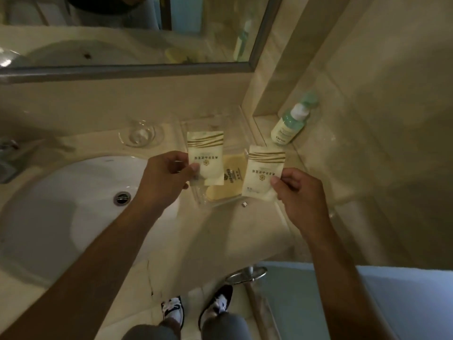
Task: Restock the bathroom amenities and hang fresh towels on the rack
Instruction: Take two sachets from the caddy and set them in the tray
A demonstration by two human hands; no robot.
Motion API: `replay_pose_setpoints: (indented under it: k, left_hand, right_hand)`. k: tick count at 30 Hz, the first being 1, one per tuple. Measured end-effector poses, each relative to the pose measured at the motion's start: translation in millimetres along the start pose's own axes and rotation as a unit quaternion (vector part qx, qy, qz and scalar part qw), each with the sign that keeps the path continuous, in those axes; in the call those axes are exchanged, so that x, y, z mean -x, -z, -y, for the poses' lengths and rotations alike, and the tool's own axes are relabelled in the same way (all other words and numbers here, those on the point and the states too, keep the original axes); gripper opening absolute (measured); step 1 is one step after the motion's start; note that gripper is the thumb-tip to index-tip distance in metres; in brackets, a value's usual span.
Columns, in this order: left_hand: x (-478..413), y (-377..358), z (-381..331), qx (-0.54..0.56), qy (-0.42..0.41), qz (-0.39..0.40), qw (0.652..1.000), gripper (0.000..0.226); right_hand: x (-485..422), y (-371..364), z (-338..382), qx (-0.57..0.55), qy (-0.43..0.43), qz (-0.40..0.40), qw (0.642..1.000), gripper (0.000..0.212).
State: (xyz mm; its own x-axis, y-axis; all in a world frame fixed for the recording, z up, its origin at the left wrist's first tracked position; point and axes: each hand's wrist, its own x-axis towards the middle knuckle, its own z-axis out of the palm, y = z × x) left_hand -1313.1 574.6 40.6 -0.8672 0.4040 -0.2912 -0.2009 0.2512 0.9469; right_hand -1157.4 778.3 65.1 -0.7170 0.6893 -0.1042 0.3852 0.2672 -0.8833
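One head view only, wide-angle: you look steeply down from close above the beige marble vanity counter (235, 229), facing the grey-framed wall mirror (137, 69). Your left hand (166, 177) and right hand (301, 195) sit near mid-frame, with black-and-white shoes (218, 303) at the bottom edge.

Left hand (163, 179), right hand (302, 193) and forearms (103, 249) are bare; grey trousers (225, 326), seemingly black-and-white trainers (172, 312).

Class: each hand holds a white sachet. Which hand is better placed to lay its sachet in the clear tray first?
Probably the left hand: its white gold-striped sachet hangs over the clear plastic tray, beside the yellow packet lying there. The right hand holds its matching sachet nearer the tray's right edge.
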Motion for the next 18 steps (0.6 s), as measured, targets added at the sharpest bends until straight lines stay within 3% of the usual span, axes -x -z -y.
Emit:
replay_pose_setpoints:
  k: [6, 18]
  left_hand:
    - [-28.6, -24.5, 35.9, -0.013, 0.062, -0.024, 0.998, 0.005]
    - [-89.5, -80.8, 96.2, -0.179, 0.141, -0.082, 0.970, 0.018]
  right_hand:
    - [-54.5, -21.2, -51.0, 0.036, -0.041, 0.020, 0.998, 0.011]
    - [-149.4, -74.7, -129.0, 0.138, -0.121, 0.104, 0.978, 0.022]
